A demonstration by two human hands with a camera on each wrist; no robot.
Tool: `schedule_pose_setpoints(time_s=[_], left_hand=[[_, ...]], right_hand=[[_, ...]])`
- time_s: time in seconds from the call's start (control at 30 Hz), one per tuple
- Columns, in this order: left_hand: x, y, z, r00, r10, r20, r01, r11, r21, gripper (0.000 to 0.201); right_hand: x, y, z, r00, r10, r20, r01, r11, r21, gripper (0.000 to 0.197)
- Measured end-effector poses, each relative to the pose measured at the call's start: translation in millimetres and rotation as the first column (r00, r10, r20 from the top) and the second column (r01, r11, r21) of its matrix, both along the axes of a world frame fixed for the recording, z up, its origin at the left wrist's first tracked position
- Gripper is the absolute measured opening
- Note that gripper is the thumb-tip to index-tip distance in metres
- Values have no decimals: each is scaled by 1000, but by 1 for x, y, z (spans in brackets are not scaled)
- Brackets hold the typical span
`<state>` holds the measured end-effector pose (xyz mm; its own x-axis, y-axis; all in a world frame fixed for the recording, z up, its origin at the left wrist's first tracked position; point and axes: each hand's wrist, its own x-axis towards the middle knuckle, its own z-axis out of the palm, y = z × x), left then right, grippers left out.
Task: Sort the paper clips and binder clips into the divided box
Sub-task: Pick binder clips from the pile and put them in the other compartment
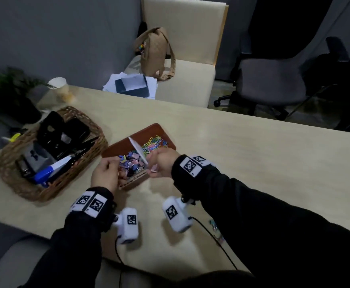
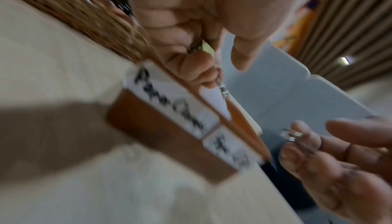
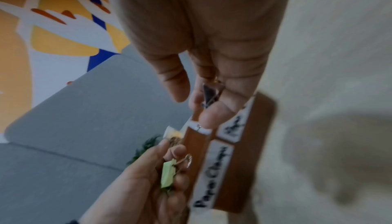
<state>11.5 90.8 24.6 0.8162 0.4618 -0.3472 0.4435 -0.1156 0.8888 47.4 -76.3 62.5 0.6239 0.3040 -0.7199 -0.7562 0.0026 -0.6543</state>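
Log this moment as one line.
left hand: holds green binder clip | right hand: holds dark binder clip | both over divided box

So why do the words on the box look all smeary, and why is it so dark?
Head view: dim room, but the divided box looks fairly sharp. Left wrist view: motion blur smears the label, and a dark shadow crosses the table. Right wrist view: also blurred, though the green binder clip in the left hand shows.
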Motion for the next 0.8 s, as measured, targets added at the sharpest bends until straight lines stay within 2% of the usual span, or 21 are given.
schedule_pose_setpoints(time_s=[0.1, 0.17, 0.23, 0.3, 0.4, 0.5, 0.6, 0.67, 0.73, 0.8], left_hand=[[6, 11, 1, 997, 76, -2, -76, 987, -139, 13], [4, 13, -2, 998, 68, 6, -66, 989, -131, 18], [-2, 10, -3, 999, 21, 38, -19, 998, -52, 20], [-7, 1, -5, 992, -89, 87, 83, 993, 79, 22], [-14, -20, -8, 941, -332, 67, 303, 914, 268, 22], [-18, -53, -14, 852, -522, -36, 508, 809, 295, 20], [-26, -89, -22, 726, -679, -109, 675, 673, 303, 12], [-32, -112, -26, 619, -769, -159, 768, 551, 326, 7], [-40, -131, -32, 487, -845, -222, 850, 400, 344, 3], [-49, -146, -39, 354, -887, -296, 901, 239, 361, 7]], right_hand=[[6, 30, 4, 997, -64, -31, 65, 997, 31, 29], [5, 35, 3, 995, -102, 21, 102, 995, -1, 20], [2, 28, -5, 988, -82, 133, 92, 993, -74, 22], [-4, 7, -9, 974, -22, 227, 61, 985, -164, 24], [-17, -42, -18, 945, 31, 324, 66, 957, -283, 23], [-32, -95, -32, 941, 67, 331, 85, 902, -424, 26], [-43, -142, -49, 929, 175, 327, 73, 778, -624, 27], [-50, -165, -55, 898, 359, 255, -24, 618, -786, 29], [-57, -180, -59, 817, 562, 128, -161, 437, -885, 37], [-65, -189, -62, 697, 715, 46, -265, 317, -911, 53]])
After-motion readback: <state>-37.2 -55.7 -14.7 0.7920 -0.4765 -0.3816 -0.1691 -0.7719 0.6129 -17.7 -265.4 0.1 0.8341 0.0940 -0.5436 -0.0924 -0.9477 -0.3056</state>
